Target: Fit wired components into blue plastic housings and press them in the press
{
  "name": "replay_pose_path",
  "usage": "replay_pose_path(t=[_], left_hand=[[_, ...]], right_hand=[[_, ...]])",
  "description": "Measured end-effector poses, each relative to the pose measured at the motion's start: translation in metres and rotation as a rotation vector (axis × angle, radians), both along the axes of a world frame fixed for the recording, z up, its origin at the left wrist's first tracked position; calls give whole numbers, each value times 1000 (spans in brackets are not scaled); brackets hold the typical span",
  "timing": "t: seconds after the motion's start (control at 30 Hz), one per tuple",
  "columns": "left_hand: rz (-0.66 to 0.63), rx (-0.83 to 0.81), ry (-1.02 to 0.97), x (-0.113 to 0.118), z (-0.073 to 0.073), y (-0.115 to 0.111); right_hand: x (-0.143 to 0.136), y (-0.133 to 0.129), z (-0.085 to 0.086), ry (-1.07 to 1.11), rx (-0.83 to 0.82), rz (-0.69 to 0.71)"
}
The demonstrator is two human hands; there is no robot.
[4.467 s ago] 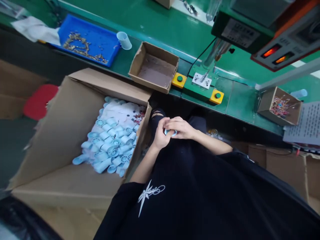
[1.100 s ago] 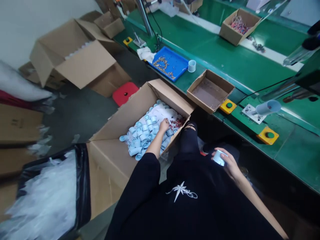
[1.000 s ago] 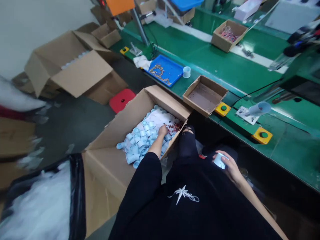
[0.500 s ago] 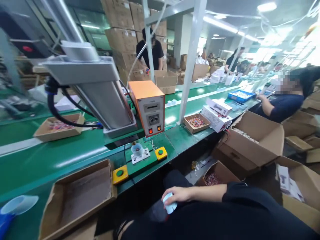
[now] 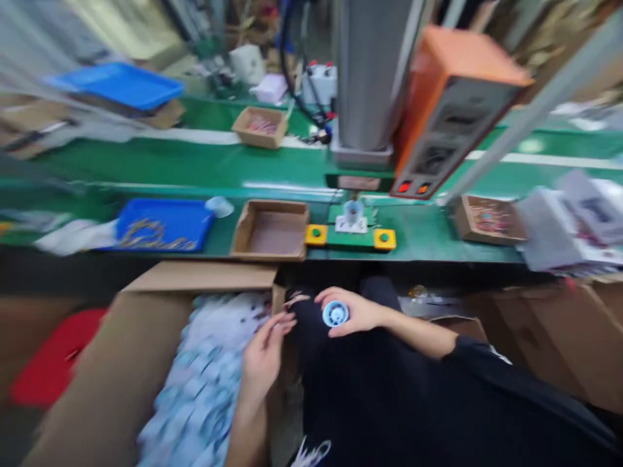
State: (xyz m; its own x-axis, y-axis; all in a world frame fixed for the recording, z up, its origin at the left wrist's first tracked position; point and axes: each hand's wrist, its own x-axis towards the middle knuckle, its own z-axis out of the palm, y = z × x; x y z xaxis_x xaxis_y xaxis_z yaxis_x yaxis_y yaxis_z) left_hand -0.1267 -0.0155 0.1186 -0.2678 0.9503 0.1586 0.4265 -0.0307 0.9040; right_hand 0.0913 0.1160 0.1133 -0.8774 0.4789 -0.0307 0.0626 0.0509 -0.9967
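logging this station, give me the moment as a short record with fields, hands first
right hand: fingers around a light blue round plastic cup, one end facing the camera
left hand: by the right edge of a large brown cardboard box; too blurred to tell if it holds anything
inside that box: light blue plastic parts
green bench: blue rectangular plastic tray, shallow brown cardboard box, two square yellow button boxes

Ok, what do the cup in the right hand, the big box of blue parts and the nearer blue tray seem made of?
Light-blue cup in the right hand: probably moulded plastic, smooth-looking, with spoke-like parts inside its round rim.
Big box: apparently cardboard, matte brown, with a flat folded flap.
Nearer blue tray: likely plastic, evenly coloured; blur leaves its finish open.
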Motion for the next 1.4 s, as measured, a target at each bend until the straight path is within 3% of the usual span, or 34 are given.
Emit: replay_pose_path(t=[0.07,0.13,0.27,0.4,0.5,0.63,0.7,0.9,1.4], left_hand=[[-31,-5,30,-1,10,-25],[-108,16,67,1,17,-25],[-91,20,40,9,18,-9],[-65,44,66,14,17,-4],[-47,141,214,14,24,-3],[31,329,399,16,37,-7],[57,450,499,19,43,-9],[20,576,728,26,49,-4],[-58,559,823,21,46,-1]], right_hand=[[-13,9,8,143,-41,137],[-20,13,13,250,-172,216],[-18,11,21,459,-452,98],[-8,15,28,540,-495,83],[0,22,30,440,-350,21],[6,23,28,93,179,-234],[6,18,28,10,339,-264],[3,3,38,77,528,-210],[8,3,45,89,572,-249]])
